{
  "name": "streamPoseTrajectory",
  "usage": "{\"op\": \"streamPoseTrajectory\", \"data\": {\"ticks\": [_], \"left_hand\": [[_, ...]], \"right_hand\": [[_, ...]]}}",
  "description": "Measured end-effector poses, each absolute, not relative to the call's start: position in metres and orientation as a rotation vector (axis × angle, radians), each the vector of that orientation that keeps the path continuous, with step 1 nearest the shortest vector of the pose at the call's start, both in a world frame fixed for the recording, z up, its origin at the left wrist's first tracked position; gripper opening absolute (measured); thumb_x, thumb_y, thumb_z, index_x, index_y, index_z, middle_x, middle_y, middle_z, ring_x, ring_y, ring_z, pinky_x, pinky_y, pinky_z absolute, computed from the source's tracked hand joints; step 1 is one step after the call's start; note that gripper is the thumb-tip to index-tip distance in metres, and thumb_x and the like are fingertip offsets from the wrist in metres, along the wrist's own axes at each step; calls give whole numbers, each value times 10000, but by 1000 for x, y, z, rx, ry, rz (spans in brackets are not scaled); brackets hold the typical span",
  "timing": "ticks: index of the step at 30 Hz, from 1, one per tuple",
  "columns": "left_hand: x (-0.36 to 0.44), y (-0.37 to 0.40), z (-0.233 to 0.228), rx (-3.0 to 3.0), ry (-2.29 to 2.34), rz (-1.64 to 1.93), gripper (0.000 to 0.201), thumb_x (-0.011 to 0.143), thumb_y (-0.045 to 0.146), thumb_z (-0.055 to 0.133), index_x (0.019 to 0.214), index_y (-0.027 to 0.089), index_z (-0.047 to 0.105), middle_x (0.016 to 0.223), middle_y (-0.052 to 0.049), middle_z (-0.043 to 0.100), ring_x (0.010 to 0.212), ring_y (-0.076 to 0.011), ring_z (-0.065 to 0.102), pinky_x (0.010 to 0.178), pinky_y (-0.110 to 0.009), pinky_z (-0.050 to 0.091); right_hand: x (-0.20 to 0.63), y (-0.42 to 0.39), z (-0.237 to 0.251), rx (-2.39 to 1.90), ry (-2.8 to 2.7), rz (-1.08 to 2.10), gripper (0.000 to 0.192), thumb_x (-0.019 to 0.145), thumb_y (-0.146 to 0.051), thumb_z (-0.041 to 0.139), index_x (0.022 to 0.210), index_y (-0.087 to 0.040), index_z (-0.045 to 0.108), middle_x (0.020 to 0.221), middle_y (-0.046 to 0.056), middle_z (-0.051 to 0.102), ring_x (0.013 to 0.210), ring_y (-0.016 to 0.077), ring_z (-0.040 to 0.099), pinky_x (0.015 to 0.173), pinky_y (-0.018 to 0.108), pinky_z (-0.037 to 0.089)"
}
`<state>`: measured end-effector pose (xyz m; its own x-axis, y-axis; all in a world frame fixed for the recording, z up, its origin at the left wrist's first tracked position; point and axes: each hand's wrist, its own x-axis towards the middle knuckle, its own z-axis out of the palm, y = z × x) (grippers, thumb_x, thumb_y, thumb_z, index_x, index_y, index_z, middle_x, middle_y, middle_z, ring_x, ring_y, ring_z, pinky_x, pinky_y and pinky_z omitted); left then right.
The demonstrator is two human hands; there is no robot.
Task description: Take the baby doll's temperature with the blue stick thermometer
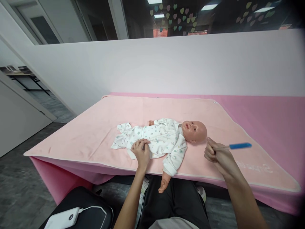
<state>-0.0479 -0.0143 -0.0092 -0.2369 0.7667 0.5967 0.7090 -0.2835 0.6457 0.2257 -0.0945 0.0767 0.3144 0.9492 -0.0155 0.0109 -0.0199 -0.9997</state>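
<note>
My left hand [141,152] lies flat, fingers spread, on the belly of the baby doll [164,140], gripping nothing. The doll lies on its back on the pale pink mat [95,127], head to my right, one arm hanging off the near edge of the surface [274,111]. My right hand [215,154] is closed in a pinch grip on a thin stick with a blue end [239,146], held just beside the doll's head, with nothing between them. Pale lettering on the mat's right corner is too faint to read. Lower left, a white power bank [63,218] with a cable rests on a black bag [88,206].
</note>
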Motion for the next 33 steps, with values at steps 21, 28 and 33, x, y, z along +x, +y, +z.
{"op": "streamPoseTrajectory", "data": {"ticks": [21,28,33], "left_hand": [[-48,-16,-7,1903,1802,1588,204,810,146,460,731,225,631,887,-12,644,921,-204,541,874,-372,294],[-48,-18,-7,1908,1841,1577,203,808,140,457,740,226,628,906,-23,635,948,-213,525,886,-384,293],[-30,-18,0,2011,1774,1763,198,799,126,465,751,224,629,938,-40,624,979,-222,505,903,-399,303]], "right_hand": [[227,-87,96,-1287,-925,1028,455,777,-523,551,523,-194,368,399,-90,224,361,34,166,373,211,127],[241,-85,77,-1427,-958,843,482,739,-571,572,515,-175,416,417,-74,287,371,36,215,393,207,142],[271,-82,27,-1759,-1099,596,523,729,-632,518,499,-163,498,439,-2,443,437,119,421,447,236,283]]}}
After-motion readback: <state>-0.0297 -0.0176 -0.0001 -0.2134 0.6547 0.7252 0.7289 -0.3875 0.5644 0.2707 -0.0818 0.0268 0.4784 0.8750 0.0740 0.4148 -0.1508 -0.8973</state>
